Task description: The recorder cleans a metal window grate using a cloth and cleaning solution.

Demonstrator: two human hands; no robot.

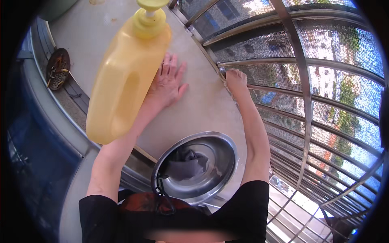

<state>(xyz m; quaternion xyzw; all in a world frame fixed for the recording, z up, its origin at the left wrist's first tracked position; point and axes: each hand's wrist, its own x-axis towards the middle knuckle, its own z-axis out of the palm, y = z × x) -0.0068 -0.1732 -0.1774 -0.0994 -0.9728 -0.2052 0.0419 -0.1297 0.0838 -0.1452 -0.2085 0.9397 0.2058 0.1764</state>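
My left hand [170, 82] lies palm down on the pale ledge [194, 112], fingers spread. A large yellow pump bottle [127, 82] looms in front of it, hiding part of the hand and forearm. At the ledge's outer edge, my right hand [236, 80] is curled against the metal window rail [209, 56]. A small greyish thing [222, 71] shows beside its fingers; whether the hand grips it is unclear. Between my forearms, close to my body, stands a stainless steel basin [225, 145] with water and a dark grey cloth [185, 167] in it.
Metal security bars [304, 76] with mesh behind them run along the right. On the left, a round perforated drain cover [57, 70] holding cigarette butts lies by the sliding window track [76, 97]. A dark blue glass pane [36, 152] stands farther left.
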